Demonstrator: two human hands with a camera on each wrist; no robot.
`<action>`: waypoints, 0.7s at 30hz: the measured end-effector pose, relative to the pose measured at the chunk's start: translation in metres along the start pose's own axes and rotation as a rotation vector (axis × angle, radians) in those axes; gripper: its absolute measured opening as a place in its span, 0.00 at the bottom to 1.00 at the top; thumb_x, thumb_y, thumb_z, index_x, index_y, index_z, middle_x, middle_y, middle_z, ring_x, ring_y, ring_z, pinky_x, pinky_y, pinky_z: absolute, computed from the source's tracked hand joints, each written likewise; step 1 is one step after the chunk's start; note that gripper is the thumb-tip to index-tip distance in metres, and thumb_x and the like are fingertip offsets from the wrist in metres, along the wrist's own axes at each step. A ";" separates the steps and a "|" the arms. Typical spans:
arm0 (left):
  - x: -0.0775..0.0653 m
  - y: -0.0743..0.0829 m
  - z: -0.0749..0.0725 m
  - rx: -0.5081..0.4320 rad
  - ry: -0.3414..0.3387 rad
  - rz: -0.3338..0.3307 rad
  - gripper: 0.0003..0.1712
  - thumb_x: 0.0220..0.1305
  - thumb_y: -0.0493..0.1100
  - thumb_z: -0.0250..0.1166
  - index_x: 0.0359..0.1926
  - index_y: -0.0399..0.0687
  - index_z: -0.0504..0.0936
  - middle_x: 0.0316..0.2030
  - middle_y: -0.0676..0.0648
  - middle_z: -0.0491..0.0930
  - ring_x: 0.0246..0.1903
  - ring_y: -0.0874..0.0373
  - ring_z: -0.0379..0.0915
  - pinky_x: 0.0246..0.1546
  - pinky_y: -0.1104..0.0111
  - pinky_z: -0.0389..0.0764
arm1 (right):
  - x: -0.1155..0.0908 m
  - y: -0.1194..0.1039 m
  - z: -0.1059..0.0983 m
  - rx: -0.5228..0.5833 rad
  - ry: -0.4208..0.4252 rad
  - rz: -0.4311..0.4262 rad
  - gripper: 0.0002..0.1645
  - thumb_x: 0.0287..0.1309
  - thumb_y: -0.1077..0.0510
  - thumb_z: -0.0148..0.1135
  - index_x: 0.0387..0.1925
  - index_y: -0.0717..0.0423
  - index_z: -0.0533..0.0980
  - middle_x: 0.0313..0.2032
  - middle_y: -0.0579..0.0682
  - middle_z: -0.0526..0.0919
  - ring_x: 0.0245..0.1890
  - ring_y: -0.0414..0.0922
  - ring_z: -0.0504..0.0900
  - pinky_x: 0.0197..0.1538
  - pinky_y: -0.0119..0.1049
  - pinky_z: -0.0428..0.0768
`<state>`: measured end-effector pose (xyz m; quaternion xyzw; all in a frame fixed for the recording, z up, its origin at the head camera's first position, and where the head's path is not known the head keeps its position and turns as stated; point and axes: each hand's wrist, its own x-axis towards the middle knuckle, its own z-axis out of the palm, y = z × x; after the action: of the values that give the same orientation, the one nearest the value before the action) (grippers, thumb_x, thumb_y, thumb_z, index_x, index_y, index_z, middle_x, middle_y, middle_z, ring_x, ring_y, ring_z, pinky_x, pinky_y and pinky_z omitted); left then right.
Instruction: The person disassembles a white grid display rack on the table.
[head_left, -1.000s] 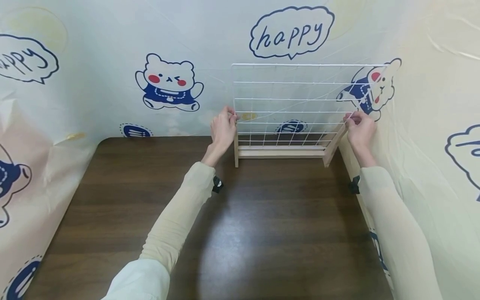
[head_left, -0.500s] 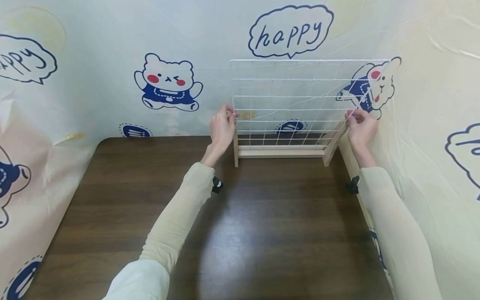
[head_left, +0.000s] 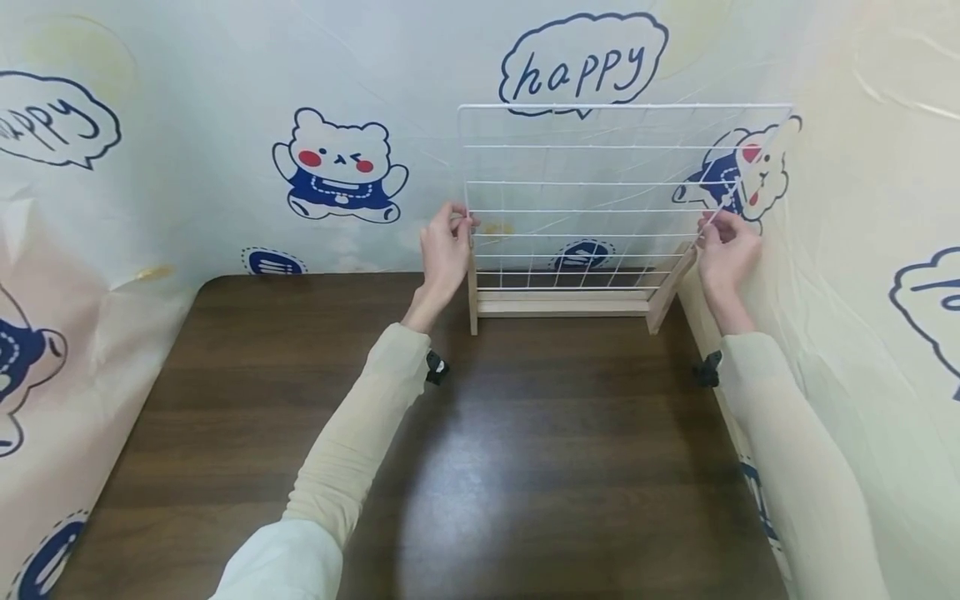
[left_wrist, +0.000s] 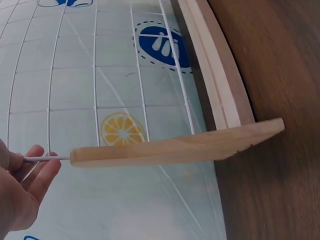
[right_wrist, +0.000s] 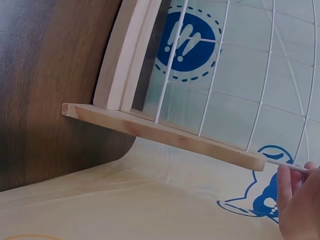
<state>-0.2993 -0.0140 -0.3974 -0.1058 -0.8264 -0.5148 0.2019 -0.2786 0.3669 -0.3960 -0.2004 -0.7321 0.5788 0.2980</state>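
A white wire grid panel (head_left: pixel 585 211) stands upright at the back right, between the two side posts of a pale wooden stand (head_left: pixel 562 308). My left hand (head_left: pixel 446 254) pinches the panel's left edge wire between thumb and fingers. In the left wrist view that wire sticks out past the end of the left wooden post (left_wrist: pixel 150 151), and the fingers grip it just beyond. Opposite, my right hand (head_left: pixel 729 254) pinches the right edge wire, close beyond the tip of the right wooden post (right_wrist: pixel 165 139). The grid's lowest wire shows slightly above the stand's crossbar.
A dark brown wooden tabletop (head_left: pixel 420 467) spreads beneath the stand. Behind it hangs a pale printed sheet (head_left: pixel 187 150) with bears and speech bubbles, and more of the sheet (head_left: pixel 862 292) rises close by my right arm. Dark bands sit at both wrists.
The wire grid has risen; its top bar now overlaps the speech bubble in the head view. Both hands have moved up slightly with it. The wooden stand has stayed put.
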 end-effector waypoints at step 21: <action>0.011 0.016 -0.008 -0.092 0.063 -0.001 0.06 0.69 0.33 0.58 0.42 0.34 0.80 0.36 0.43 0.86 0.36 0.54 0.84 0.28 0.74 0.77 | -0.003 -0.027 -0.009 0.243 -0.022 0.003 0.13 0.59 0.72 0.59 0.44 0.63 0.83 0.38 0.55 0.86 0.33 0.42 0.83 0.37 0.25 0.81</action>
<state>-0.3010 -0.0142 -0.3770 -0.0984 -0.7951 -0.5554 0.2226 -0.2687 0.3650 -0.3689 -0.1576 -0.6594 0.6660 0.3111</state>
